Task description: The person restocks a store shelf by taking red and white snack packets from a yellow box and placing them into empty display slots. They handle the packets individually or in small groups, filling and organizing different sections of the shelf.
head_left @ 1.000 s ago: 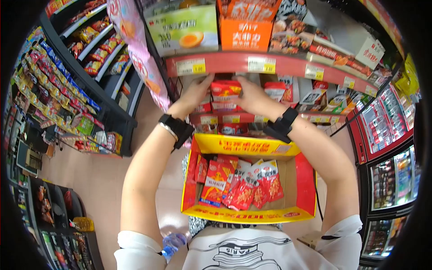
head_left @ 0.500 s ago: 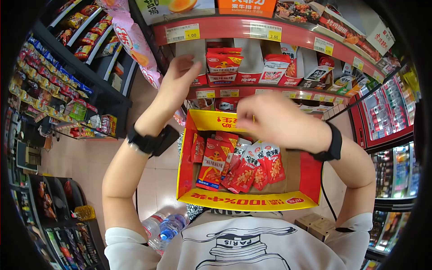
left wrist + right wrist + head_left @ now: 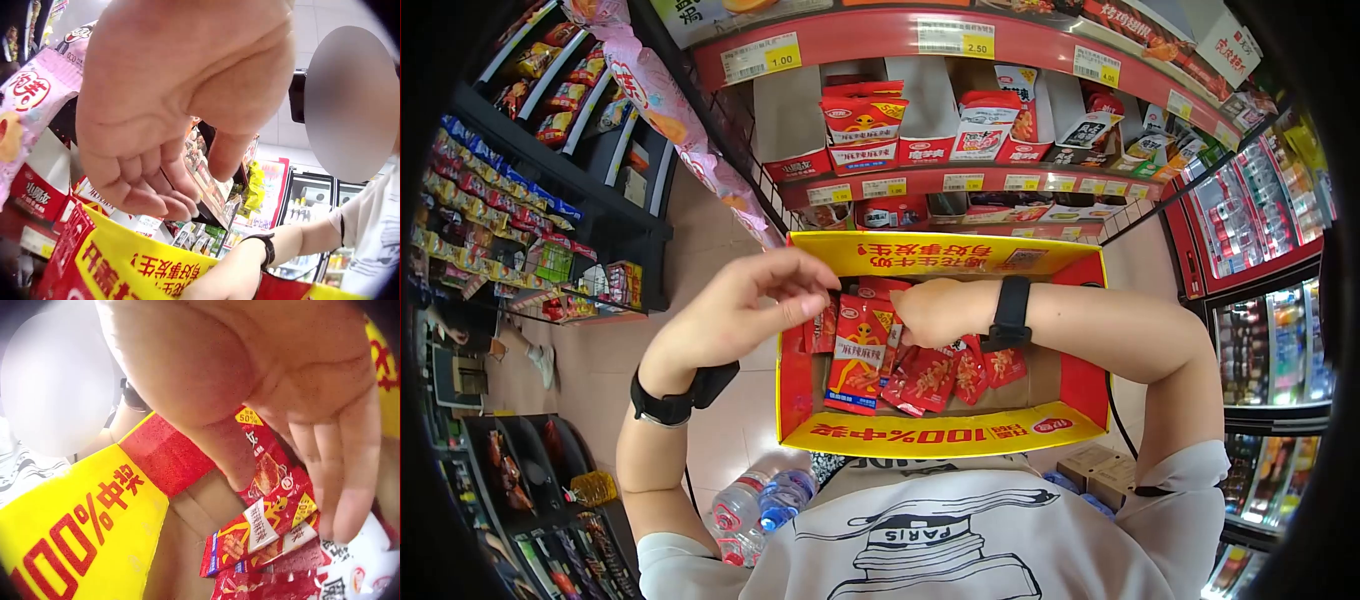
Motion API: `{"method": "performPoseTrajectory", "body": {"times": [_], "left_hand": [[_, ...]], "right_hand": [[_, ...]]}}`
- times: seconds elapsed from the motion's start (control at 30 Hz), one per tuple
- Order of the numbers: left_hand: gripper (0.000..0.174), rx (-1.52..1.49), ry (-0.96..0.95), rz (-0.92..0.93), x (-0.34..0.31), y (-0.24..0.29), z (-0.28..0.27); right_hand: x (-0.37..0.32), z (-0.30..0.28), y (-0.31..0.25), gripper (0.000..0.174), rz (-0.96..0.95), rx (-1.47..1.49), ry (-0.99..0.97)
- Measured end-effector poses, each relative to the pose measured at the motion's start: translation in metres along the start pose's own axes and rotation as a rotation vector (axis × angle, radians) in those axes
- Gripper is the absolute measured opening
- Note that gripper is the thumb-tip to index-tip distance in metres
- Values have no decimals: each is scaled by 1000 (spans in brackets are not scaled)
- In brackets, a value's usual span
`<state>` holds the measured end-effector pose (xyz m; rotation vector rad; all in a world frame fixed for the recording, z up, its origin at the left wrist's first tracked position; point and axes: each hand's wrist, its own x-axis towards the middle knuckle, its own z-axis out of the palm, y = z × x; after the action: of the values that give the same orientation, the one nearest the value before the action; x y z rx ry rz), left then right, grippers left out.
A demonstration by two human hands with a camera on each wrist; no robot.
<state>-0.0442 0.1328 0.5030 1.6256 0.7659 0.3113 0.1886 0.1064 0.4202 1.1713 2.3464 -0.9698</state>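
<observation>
A red and yellow box [image 3: 940, 435] holds several red snack packets [image 3: 858, 355] and red-and-white ones at its middle. My right hand [image 3: 945, 310] is inside it, fingers pointing down over the packets. In the right wrist view that hand [image 3: 269, 369] has its thumb beside a red packet [image 3: 269, 465] and its fingers extended over the others; whether they grip one is unclear. My left hand [image 3: 740, 305] hovers at the box's upper left corner, fingers loosely bent. The left wrist view shows its empty palm [image 3: 187, 81] above the box's yellow flap [image 3: 144, 262].
Beyond the box, a shelf with a red price rail [image 3: 850, 190] carries red packets [image 3: 865, 120] in display cartons. Pink bags [image 3: 655, 110] hang at left. Water bottles [image 3: 740, 510] stand on the floor, and drink fridges [image 3: 1270, 350] line the right.
Both hands have left the shelf carton and come down, the right one into the box, the left one to its upper left corner. The red packets in the carton stay on the shelf.
</observation>
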Motion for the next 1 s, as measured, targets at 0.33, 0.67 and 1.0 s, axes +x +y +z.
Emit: {"method": "performPoseTrajectory", "body": {"times": [0.33, 0.67, 1.0], "left_hand": [[23, 120, -32, 40, 0, -8, -1], [23, 95, -19, 22, 4, -10, -2], [49, -168, 7, -4, -1, -10, -8]], "right_hand": [[40, 57, 29, 42, 247, 284, 306], [64, 59, 6, 53, 264, 820, 421], [-18, -4, -40, 17, -194, 418, 426]]}}
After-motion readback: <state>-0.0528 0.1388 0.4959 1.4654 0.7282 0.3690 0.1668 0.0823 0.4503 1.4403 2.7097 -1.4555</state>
